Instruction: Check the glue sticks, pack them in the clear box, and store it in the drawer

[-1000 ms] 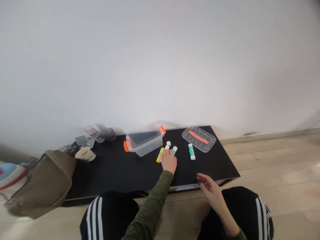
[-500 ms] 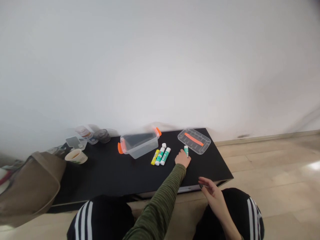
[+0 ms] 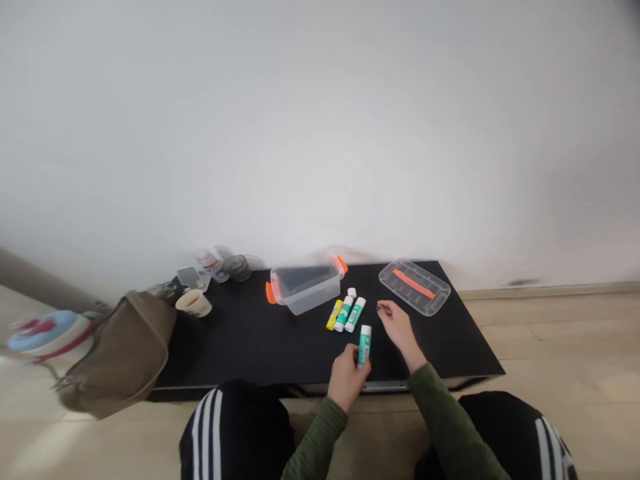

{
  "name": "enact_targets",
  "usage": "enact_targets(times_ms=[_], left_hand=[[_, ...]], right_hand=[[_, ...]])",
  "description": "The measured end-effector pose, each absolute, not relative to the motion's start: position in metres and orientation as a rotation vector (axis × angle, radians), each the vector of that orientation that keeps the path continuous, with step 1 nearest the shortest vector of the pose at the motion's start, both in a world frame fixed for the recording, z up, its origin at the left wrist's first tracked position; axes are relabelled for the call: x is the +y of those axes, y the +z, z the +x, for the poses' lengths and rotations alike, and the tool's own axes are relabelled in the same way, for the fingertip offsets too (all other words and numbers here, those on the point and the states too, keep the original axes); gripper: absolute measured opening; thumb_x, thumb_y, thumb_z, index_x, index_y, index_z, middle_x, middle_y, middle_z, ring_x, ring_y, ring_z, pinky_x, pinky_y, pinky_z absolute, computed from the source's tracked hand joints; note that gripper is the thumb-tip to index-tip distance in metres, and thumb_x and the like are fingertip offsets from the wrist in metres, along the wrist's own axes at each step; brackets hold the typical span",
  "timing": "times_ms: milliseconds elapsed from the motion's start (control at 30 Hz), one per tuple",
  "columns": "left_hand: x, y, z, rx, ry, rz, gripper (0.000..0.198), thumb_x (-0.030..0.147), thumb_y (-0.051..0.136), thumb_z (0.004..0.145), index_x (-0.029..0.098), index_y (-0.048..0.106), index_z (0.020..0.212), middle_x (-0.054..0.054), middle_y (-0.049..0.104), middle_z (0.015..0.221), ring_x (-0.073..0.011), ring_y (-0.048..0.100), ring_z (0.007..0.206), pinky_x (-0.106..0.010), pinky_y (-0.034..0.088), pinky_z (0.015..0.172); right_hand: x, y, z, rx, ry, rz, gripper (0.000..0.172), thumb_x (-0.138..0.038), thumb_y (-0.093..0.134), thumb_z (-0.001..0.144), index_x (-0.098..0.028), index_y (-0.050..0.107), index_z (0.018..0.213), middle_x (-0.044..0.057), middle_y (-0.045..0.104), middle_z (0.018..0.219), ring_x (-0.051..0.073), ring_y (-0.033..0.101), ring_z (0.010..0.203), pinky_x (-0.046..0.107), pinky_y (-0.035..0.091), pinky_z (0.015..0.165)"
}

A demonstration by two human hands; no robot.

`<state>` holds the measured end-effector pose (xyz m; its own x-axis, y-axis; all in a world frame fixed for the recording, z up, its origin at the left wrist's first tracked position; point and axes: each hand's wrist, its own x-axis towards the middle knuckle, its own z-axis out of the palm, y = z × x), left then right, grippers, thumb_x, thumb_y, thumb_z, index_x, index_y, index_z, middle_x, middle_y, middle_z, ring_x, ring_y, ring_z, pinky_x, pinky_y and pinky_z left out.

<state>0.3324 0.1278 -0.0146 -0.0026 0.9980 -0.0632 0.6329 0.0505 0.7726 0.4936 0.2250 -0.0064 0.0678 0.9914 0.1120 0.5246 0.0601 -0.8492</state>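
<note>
- The left hand (image 3: 346,379) had its grip pinched around a teal-labelled glue stick (image 3: 365,345), held upright over the black counter (image 3: 240,353).
- The right hand (image 3: 397,330) was at the left hand's 1 o'clock, its fingertips (image 3: 381,308) pressed together on nothing visible.
- A yellow glue stick (image 3: 334,315) and two teal glue sticks (image 3: 349,315) lay at the left hand's 12 o'clock, a white cap (image 3: 351,292) just beyond them.
- A clear plastic box (image 3: 305,290) with orange latches sat at their 10 o'clock, a clear lid (image 3: 414,288) at 2 o'clock.

No readable text. The held teal-and-white glue stick (image 3: 365,347), the two teal-and-white glue sticks (image 3: 343,315) (image 3: 355,315) and the yellow glue stick (image 3: 334,315) have labels, print too small. The far-left bottle (image 3: 211,261) label is blurred.
</note>
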Motion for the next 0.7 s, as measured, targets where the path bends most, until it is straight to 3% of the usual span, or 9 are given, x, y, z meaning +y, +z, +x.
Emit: enact_targets(times_ms=[267,500,700], left_hand=[[0.076,-0.013,0.292,1.545,1.022,1.361,0.017,0.019,0.056,0.08,0.019,0.058,0.097,-0.004,0.071,0.088,-0.016,0.067,0.08,-0.024,0.048,0.073],[0.072,-0.005,0.285,1.466,1.145,1.265,0.018,0.022,0.058,0.08,0.018,0.058,0.098,-0.003,0.07,0.089,-0.0156,0.066,0.082,-0.023,0.05,0.075],[0.078,-0.01,0.287,1.453,1.158,1.206,0.021,0.023,0.061,0.078,0.018,0.056,0.097,-0.003,0.068,0.091,-0.0149,0.065,0.083,-0.023,0.053,0.071]], right_hand=[[0.307,0.0,0.418,-1.77,0.656,-1.917,0.027,-0.04,0.055,0.088,-0.017,0.068,0.093,0.014,0.072,0.093,0.022,0.064,0.084,0.03,0.044,0.073],[0.317,-0.004,0.412,-1.756,0.637,-2.012,0.031,-0.042,0.062,0.082,-0.012,0.069,0.085,0.021,0.07,0.095,0.031,0.064,0.096,0.037,0.043,0.078],[0.311,0.005,0.431,-1.701,0.764,-1.828,0.033,-0.046,0.06,0.081,-0.016,0.07,0.091,0.014,0.073,0.095,0.025,0.067,0.09,0.034,0.048,0.078]])
